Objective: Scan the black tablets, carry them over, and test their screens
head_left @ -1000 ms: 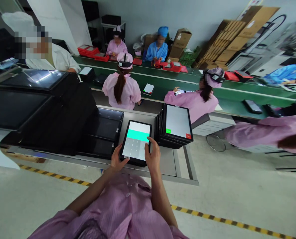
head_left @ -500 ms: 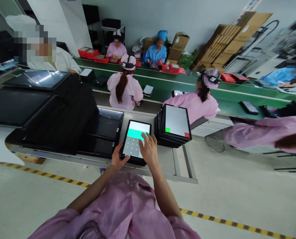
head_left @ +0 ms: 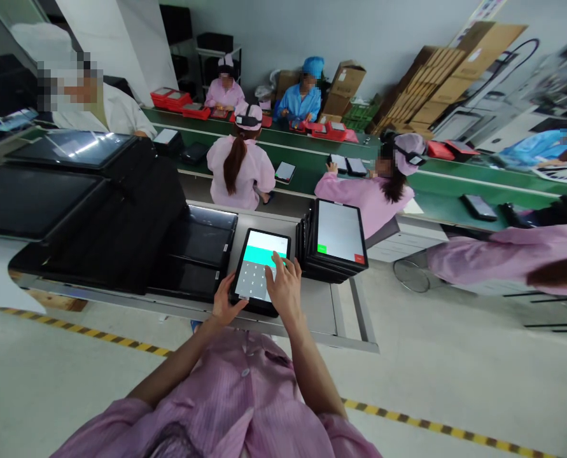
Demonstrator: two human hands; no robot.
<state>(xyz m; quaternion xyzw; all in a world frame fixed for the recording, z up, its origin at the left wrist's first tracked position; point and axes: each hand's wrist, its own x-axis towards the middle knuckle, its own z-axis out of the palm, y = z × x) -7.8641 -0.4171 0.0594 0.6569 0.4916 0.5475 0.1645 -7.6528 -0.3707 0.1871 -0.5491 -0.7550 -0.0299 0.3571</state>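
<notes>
A black-framed tablet (head_left: 254,275) lies on the grey cart top, its screen lit with a calculator keypad under a turquoise band. My left hand (head_left: 226,304) grips its lower left corner, fingers along the left edge and thumb at the bottom edge. Over the right side of the screen, my right hand (head_left: 286,286) is open, fingers spread, the fingertips at or just above the glass. I cannot tell whether they touch. Close by on the right stands a stack of tablets (head_left: 339,229); the top one shows a pale screen with green and red corner squares.
Dark tablets (head_left: 200,235) lie left of the lit one, beside taller stacks of black devices (head_left: 68,152). The grey cart frame (head_left: 359,312) ends at my right. Beyond runs a green workbench (head_left: 307,175) with several co-workers seated along it. Cardboard boxes (head_left: 426,83) lean at the back.
My right hand has stayed almost in place over the screen; my left hand keeps its hold. A co-worker at the bench has moved an arm, and two tablets now show there.
</notes>
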